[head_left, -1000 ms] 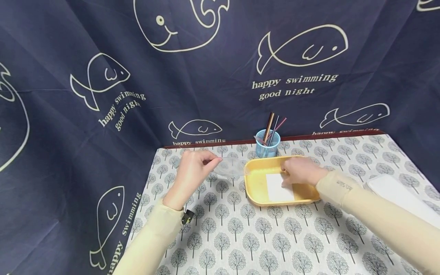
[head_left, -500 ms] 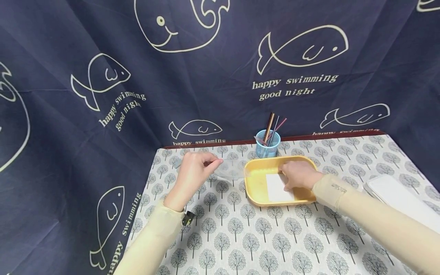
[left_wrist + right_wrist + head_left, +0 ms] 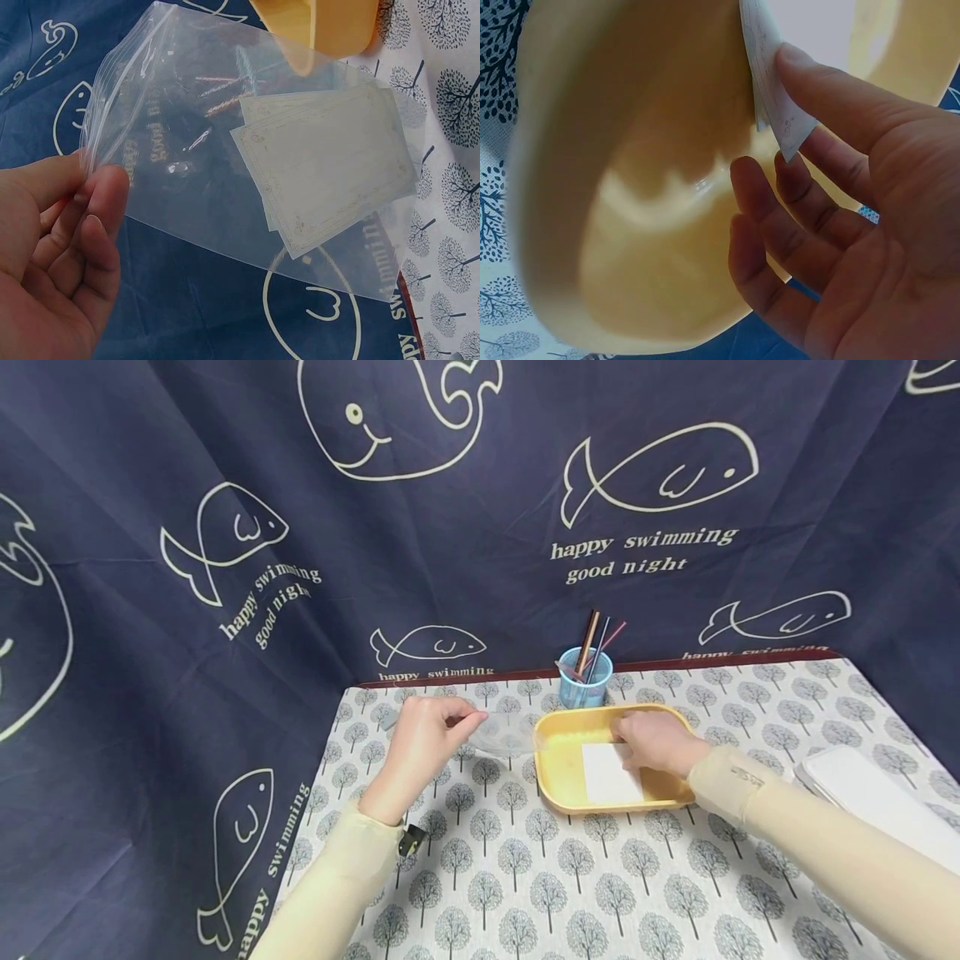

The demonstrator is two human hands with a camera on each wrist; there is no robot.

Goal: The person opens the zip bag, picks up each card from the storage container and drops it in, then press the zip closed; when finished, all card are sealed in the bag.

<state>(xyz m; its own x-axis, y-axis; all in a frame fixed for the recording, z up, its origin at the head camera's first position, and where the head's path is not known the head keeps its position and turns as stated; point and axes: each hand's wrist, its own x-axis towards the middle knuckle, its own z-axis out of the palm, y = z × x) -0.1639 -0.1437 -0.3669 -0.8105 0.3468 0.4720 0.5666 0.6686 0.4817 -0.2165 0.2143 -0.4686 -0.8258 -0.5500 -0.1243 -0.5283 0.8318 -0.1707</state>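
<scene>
My left hand (image 3: 426,739) pinches the top edge of a clear zip bag (image 3: 187,150) between thumb and fingers. Through the plastic, in the left wrist view, a few pale cards (image 3: 330,165) with printed borders lie overlapping. The bag stretches rightward to the rim of a yellow tray (image 3: 558,781). Inside that tray lie white cards (image 3: 606,775), toward its left half. My right hand (image 3: 656,743) reaches in over the right side. In the right wrist view its thumb and index finger pinch a corner of the cards (image 3: 791,124), which tilts up; the other fingers curl loosely.
A blue pencil cup (image 3: 583,685) with several pencils stands behind the tray. At the right lies a white flat box (image 3: 877,789). A small grey object (image 3: 388,720) is partly hidden behind my left hand. A dark blue fish-print curtain (image 3: 480,527) hangs behind the tree-print tablecloth (image 3: 517,877).
My right hand has shifted only slightly inside the tray. The left hand stays in place with the zip bag, which sways a little. The head view has tilted slightly upward.
</scene>
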